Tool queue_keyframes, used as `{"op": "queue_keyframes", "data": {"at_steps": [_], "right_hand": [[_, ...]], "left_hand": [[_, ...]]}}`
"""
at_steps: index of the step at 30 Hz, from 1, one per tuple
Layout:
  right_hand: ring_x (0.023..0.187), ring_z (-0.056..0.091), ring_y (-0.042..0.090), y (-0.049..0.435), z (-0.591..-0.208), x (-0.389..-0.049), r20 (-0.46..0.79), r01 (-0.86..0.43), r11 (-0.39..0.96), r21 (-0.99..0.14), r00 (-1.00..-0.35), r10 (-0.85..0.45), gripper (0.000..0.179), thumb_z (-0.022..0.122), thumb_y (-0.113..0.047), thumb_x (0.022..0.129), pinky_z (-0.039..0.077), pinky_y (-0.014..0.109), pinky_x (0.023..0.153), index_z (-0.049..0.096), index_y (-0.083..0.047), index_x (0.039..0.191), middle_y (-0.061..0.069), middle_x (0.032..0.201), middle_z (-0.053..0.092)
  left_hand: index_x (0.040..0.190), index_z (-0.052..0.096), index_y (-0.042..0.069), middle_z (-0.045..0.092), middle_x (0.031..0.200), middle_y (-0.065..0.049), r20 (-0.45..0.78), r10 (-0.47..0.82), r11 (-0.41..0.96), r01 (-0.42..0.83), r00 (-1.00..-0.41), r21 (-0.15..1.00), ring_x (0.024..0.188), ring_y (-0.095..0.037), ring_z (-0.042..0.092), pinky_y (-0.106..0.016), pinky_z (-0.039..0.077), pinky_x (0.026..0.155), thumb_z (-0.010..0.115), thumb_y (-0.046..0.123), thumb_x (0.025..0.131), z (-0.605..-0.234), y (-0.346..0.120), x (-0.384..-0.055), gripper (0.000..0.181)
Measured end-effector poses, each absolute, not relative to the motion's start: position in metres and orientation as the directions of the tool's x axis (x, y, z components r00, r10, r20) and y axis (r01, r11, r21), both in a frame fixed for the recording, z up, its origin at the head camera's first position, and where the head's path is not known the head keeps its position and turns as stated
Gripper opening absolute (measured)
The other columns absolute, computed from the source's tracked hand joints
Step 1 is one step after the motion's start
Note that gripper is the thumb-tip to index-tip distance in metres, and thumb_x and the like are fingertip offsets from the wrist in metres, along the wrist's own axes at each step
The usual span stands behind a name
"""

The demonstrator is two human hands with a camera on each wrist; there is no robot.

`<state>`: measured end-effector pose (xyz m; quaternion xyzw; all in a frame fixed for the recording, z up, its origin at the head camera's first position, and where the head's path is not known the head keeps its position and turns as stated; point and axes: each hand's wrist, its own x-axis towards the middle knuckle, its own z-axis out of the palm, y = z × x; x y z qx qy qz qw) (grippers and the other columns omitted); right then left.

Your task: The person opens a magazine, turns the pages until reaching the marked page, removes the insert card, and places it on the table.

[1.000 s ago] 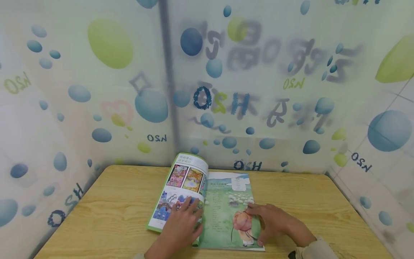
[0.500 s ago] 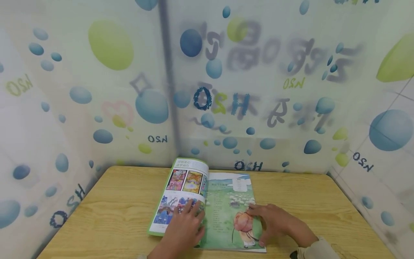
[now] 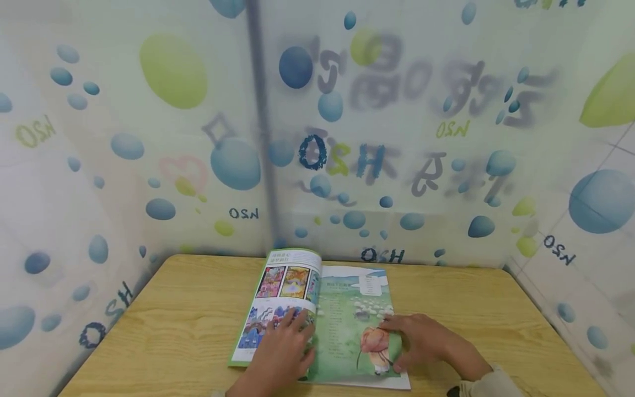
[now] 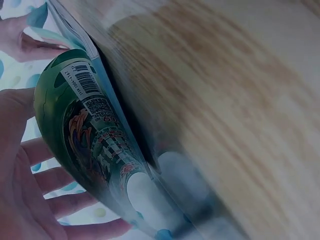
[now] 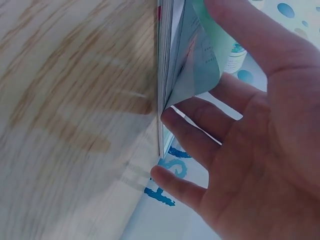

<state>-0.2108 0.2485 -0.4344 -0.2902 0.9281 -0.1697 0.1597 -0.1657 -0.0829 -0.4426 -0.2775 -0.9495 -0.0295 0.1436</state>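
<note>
An open magazine [image 3: 283, 300] lies on the wooden table, its left side bowed up, with small paintings printed there. My left hand [image 3: 285, 347] rests on that left page with its fingers spread; in the left wrist view the green back cover [image 4: 90, 125] with a barcode curves up beside the fingers. On the right, a green illustrated page [image 3: 342, 325] shows a figure in pink and white sheep. My right hand [image 3: 429, 343] pinches its outer edge between thumb and fingers. The right wrist view shows this page [image 5: 200, 80] bent up from the stack beneath.
The wooden table [image 3: 163, 314] runs back to a pale curtain [image 3: 317, 121] printed with blue and green drops and "H2O" lettering. More of this curtain stands on the left and right sides. A sleeve [image 3: 488, 383] covers the right forearm.
The right page's lower outer corner has lifted, baring a white strip of the sheet below. The magazine's bowed left side sits slightly lower in view. Both hands have stayed nearly in place.
</note>
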Motion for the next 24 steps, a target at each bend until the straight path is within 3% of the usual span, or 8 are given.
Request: {"op": "queue_keyframes", "data": {"at_steps": [5,9,17,24], "right_hand": [[0.125,0.056,0.033,0.247,-0.434,-0.212,-0.094,-0.531,0.751,-0.392,-0.790,-0.606,0.081,0.080,-0.058,0.074,0.046,0.056,0.099,0.060,-0.010,0.136,0.006,0.136,0.061],[0.132,0.049,0.037,0.244,-0.430,-0.211,-0.008,-0.537,0.748,-0.390,-0.810,-0.586,0.087,0.074,-0.064,0.076,0.040,0.062,0.102,0.055,-0.010,0.141,0.013,0.144,0.053],[0.137,0.041,0.043,0.231,-0.422,-0.212,0.131,-0.574,0.728,-0.375,-0.810,-0.571,0.091,0.064,-0.069,0.081,0.037,0.068,0.101,0.044,-0.014,0.150,0.021,0.153,0.040],[0.137,0.042,0.040,0.222,-0.414,-0.218,0.160,-0.599,0.713,-0.365,-0.795,-0.586,0.090,0.063,-0.070,0.082,0.037,0.067,0.102,0.041,-0.016,0.152,0.016,0.154,0.040]], "left_hand": [[0.116,0.072,0.012,0.061,0.132,-0.012,0.257,0.498,0.847,0.528,-0.828,0.058,0.120,-0.040,0.057,-0.063,0.052,0.080,0.065,0.043,0.091,-0.442,-0.083,-0.165,0.041],[0.117,0.072,0.013,0.060,0.132,-0.011,0.223,0.484,0.855,0.511,-0.846,0.084,0.121,-0.039,0.056,-0.063,0.053,0.080,0.058,0.059,0.092,-0.442,-0.082,-0.166,0.055],[0.126,0.068,0.011,0.054,0.141,-0.015,0.118,0.477,0.870,0.487,-0.871,0.079,0.128,-0.041,0.050,-0.063,0.050,0.088,0.042,0.086,0.080,-0.440,-0.079,-0.168,0.092],[0.125,0.068,0.011,0.055,0.139,-0.015,0.138,0.493,0.865,0.501,-0.859,0.031,0.126,-0.042,0.053,-0.061,0.052,0.085,0.054,0.081,0.078,-0.439,-0.078,-0.167,0.086]]}}
